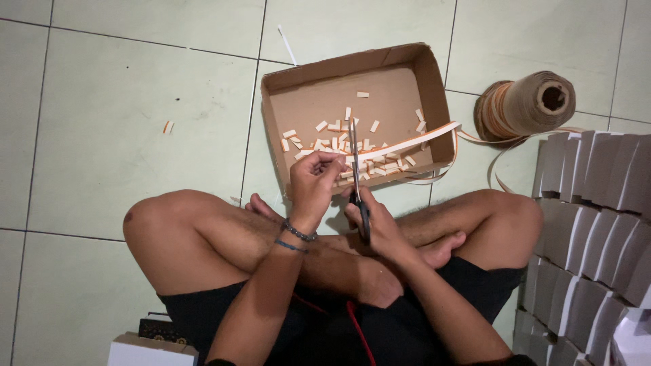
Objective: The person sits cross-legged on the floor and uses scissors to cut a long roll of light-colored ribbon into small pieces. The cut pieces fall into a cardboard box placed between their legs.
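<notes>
Just beyond the left hand's fingers [324, 163]: white-and-orange strip [407, 144], pinched at its end, long axis running right toward the tape roll [525, 105]. Right beside them, scissors [357, 173] gripped in the right hand [377, 220], blades upright and narrowly parted at the strip. Below, cardboard box [434, 102] of cut pieces [339, 135] on a pale tiled floor [135, 102]; folded white cartons [590, 217] stacked far right.

Open tile floor [135, 102] lies left of the cardboard tray [434, 81]; spool [525, 105] and seemingly stacked cartons [590, 224] crowd the right.
</notes>
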